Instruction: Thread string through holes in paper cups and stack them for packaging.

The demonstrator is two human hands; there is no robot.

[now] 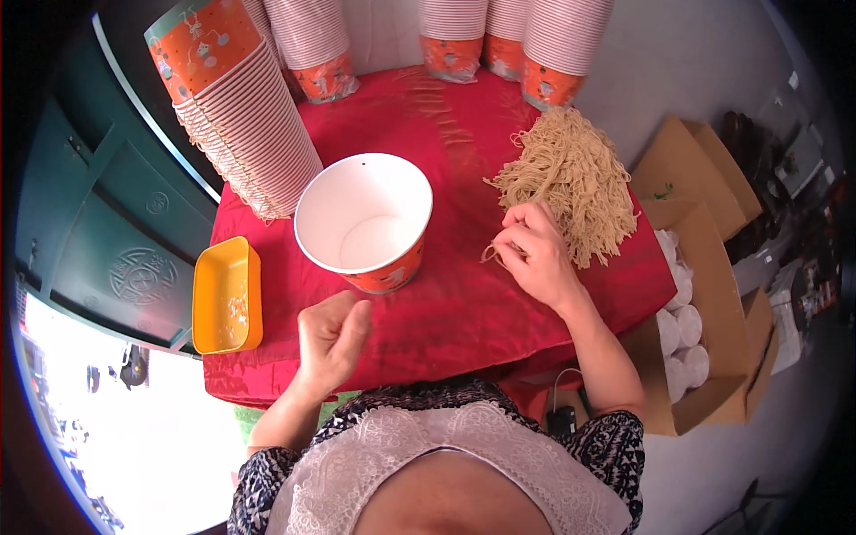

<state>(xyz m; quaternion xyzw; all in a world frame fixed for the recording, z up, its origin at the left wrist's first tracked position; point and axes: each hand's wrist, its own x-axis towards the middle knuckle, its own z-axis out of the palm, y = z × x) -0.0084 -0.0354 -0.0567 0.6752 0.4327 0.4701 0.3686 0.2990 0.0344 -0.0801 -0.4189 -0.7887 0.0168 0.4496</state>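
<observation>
A large white paper bucket (pixel 361 209) with an orange printed outside stands on the red-covered table, tilted a little, its inside bare. One small dark hole shows near its far rim. Just in front of it, my left hand (pixel 332 334) is a loose fist with the thumb on top; whatever it holds, if anything, is hidden. Over the near left edge of a heap of beige cords (pixel 580 178), my right hand (pixel 535 254) is closed in a pinch. A short bit of cord (pixel 488 255) sticks out from its fingertips.
Left of the bucket leans a tall nested bucket stack (pixel 254 134) with cords along its side. A yellow plastic tub (pixel 227 303) with pale bits sits at the left table edge. More bucket stacks (pixel 455 40) line the back. At right, an open cardboard box (pixel 713 330) holds white rolls.
</observation>
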